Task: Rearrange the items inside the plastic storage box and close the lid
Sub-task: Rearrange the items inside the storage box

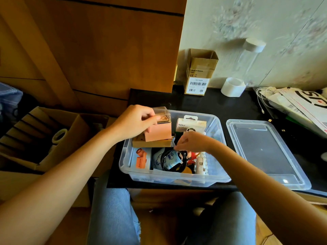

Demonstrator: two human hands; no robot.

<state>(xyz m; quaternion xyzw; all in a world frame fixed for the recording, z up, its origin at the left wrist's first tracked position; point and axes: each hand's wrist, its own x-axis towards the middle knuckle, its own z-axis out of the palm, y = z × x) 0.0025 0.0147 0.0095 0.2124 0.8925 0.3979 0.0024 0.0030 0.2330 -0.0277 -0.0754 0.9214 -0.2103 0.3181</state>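
Left hand (pixel 136 121) gripping pink box (pixel 158 132) with clear top, holding it over far-left corner of storage box (pixel 177 180); right hand (pixel 192 142) pinching black cable (pixel 178 159) inside, fingers curled; storage box sitting on black desk (pixel 230 106), lid (pixel 265 152) lying off just right; cardboard carton (pixel 200 73) and tape roll (pixel 232 87) standing behind
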